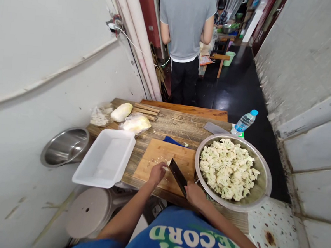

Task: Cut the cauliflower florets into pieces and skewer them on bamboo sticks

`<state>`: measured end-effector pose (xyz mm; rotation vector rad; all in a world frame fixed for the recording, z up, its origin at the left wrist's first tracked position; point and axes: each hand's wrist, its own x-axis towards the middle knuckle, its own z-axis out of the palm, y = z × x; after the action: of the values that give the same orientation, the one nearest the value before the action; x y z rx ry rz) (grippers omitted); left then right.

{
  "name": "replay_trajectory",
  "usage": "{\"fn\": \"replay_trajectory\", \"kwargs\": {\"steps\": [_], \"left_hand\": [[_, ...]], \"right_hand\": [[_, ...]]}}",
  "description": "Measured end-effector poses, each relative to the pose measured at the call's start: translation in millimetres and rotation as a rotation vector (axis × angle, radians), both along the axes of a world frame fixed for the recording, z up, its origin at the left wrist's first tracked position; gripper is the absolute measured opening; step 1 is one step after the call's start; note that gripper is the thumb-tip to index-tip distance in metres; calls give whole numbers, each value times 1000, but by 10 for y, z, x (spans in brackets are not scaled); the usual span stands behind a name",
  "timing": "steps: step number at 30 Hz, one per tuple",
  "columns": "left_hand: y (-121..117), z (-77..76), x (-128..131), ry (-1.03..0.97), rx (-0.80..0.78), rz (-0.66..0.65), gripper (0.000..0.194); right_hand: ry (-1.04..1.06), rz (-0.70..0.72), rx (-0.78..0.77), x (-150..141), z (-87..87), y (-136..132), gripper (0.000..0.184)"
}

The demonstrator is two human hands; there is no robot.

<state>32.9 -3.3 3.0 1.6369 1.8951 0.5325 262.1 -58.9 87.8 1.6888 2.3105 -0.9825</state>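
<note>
**Cleaver [178, 177] at cauliflower piece [168, 164], ctr of frame**

L hand [157, 173] pinches the piece (small, partly hidden) on the cutting board [150, 155], just beside the cleaver; R hand [195, 194] is closed round its handle. Metal basin [266, 180] w/ florets [227, 169] sits ctr-right of frame, at tabletop's [174, 123] right end.

knife [177, 175]: metal | cutting board [150, 153]: matt wood | large bowl [260, 189]: shiny metal | tub [103, 159]: smooth plastic
</note>
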Motion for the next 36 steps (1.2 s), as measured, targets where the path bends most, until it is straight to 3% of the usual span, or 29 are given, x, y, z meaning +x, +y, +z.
{"fn": "replay_trajectory", "kwargs": {"steps": [6, 11, 17, 21, 23, 24, 27, 31, 36], "left_hand": [[-67, -18, -63, -114, 21, -3, 45], [-37, 45, 99, 66, 118, -221, 66], [300, 150, 239, 251, -10, -346, 41], [588, 402, 369, 233, 11, -156, 30], [699, 595, 612, 192, 154, -105, 32], [744, 689, 789, 145, 247, -139, 33], [853, 881, 1465, 27, 425, -368, 32], [957, 929, 2340, -2, 440, -610, 38], [834, 967, 3056, 155, 461, -903, 37]], "right_hand": [[32, -69, -57, 158, -131, -45, 33], [12, -174, -24, 344, -70, -213, 36], [98, -249, 20, 509, 99, -449, 34], [186, -435, 71, 740, 88, -593, 33], [231, -600, 88, 944, 66, -658, 34], [256, -695, 101, 1067, 62, -686, 35], [346, -966, 177, 1493, 92, -748, 36], [381, -1223, 303, 2038, 211, -863, 35], [343, -1350, 373, 2404, 243, -1117, 33]]}}
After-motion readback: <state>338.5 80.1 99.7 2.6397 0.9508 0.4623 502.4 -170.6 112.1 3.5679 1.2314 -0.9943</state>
